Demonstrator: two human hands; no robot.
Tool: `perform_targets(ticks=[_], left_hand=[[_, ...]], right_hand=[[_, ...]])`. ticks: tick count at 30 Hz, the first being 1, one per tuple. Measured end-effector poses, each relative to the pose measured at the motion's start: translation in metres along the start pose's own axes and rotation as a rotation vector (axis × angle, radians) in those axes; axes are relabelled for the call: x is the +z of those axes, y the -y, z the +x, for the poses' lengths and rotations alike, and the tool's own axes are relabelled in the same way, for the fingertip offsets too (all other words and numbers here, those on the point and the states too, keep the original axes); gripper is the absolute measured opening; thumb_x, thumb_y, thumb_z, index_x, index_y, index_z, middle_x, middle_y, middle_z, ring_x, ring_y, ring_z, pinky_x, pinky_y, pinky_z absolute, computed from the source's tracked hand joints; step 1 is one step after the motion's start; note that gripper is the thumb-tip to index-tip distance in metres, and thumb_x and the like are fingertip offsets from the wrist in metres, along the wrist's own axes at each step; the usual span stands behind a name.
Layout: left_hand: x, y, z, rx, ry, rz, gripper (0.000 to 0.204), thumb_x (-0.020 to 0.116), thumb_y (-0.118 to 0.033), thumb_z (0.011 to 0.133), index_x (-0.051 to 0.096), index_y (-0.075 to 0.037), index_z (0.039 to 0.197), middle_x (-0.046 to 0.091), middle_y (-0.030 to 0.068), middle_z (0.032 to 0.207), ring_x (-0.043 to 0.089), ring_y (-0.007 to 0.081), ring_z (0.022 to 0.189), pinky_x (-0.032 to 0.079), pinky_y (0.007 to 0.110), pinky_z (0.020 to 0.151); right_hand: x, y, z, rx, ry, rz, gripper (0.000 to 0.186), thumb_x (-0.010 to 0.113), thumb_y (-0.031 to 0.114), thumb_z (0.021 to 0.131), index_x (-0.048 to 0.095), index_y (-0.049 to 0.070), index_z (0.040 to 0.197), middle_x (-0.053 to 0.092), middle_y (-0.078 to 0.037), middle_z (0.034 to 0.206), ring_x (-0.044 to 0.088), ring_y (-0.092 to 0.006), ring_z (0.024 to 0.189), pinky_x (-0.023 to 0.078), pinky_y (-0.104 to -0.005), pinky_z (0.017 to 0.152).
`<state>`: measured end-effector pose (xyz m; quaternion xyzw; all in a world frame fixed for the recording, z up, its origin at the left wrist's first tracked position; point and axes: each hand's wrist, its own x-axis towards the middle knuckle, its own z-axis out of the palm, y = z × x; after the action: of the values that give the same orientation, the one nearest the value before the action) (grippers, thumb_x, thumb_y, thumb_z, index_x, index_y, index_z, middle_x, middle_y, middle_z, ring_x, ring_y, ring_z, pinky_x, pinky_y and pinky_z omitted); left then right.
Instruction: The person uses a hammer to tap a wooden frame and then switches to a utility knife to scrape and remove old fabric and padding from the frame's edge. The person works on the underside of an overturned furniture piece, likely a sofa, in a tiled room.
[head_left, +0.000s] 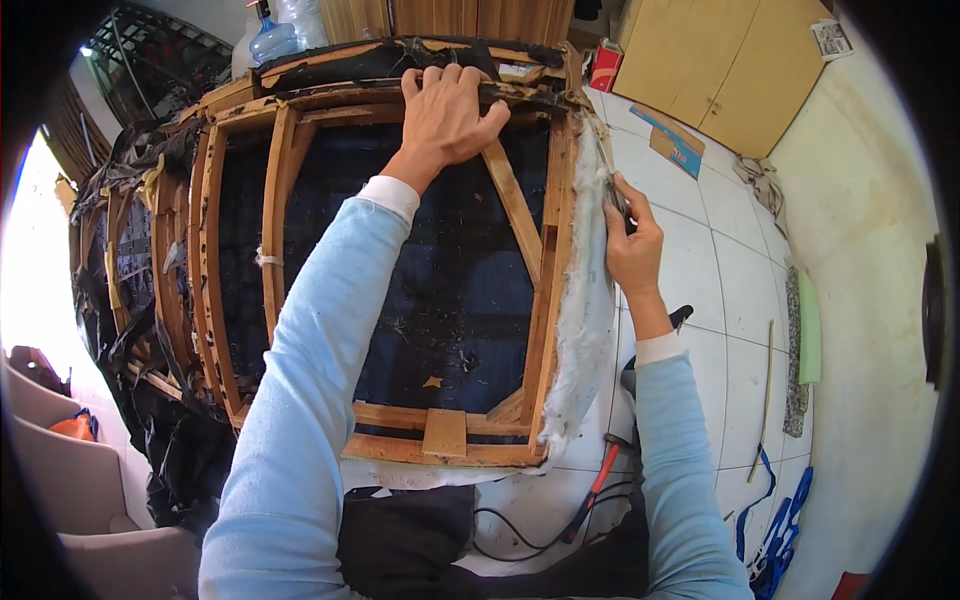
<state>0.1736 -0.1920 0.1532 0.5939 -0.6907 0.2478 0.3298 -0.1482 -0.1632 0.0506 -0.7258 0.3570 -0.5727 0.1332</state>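
An upholstered furniture piece stripped to its wooden frame (275, 200) stands before me, with dark fabric (440, 290) showing inside it. My left hand (445, 115) grips the far rail, its fingers curled over the top edge where torn black cloth hangs. At the right side, white padding (580, 330) runs along the outer rail. My right hand (635, 240) is closed around a slim metal tool (606, 155) with a dark handle, its shaft pointing away along the padding near the far right corner. The tool's tip is too small to make out, so its kind is unclear.
A red-handled hammer (605, 475) and a black cable lie near my legs. Blue straps (785, 535) and a flattened cardboard piece (675, 145) rest on the white tiles at right. Beige chairs (70, 450) stand at left, a yellowish cabinet (725, 70) at far right.
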Motion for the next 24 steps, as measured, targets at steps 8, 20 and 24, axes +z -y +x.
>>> perform_targets(ticks=[8,20,24], left_hand=[[0.000,0.001,0.002,0.037,0.017,-0.029,0.055,0.060,-0.049,0.100,0.070,-0.009,0.137,0.072,0.0128,0.127,0.061,0.0346,0.125,0.031,0.055,0.118],[-0.007,0.012,-0.004,0.053,0.054,-0.024,0.054,0.062,-0.046,0.102,0.069,-0.010,0.141,0.071,0.0115,0.128,0.061,0.0336,0.128,0.030,0.053,0.121],[-0.003,-0.003,0.003,0.057,0.015,-0.066,0.053,0.063,-0.045,0.102,0.069,-0.011,0.141,0.072,0.0120,0.128,0.061,0.0342,0.128,0.031,0.053,0.121]], right_hand=[[0.005,-0.028,-0.014,0.195,0.016,0.081,0.053,0.067,-0.001,0.105,0.066,0.014,0.155,0.071,-0.006,0.091,0.060,-0.0112,0.077,0.053,-0.0288,0.077],[-0.047,-0.057,0.027,1.225,-0.267,0.790,0.017,0.067,0.016,0.109,0.068,0.013,0.125,0.054,-0.003,0.077,0.048,-0.0101,0.056,0.032,-0.0251,0.041],[-0.055,-0.135,-0.078,1.065,0.053,-0.044,0.027,0.070,0.017,0.105,0.071,0.005,0.130,0.068,-0.009,0.080,0.060,-0.0192,0.055,0.043,-0.0367,0.043]])
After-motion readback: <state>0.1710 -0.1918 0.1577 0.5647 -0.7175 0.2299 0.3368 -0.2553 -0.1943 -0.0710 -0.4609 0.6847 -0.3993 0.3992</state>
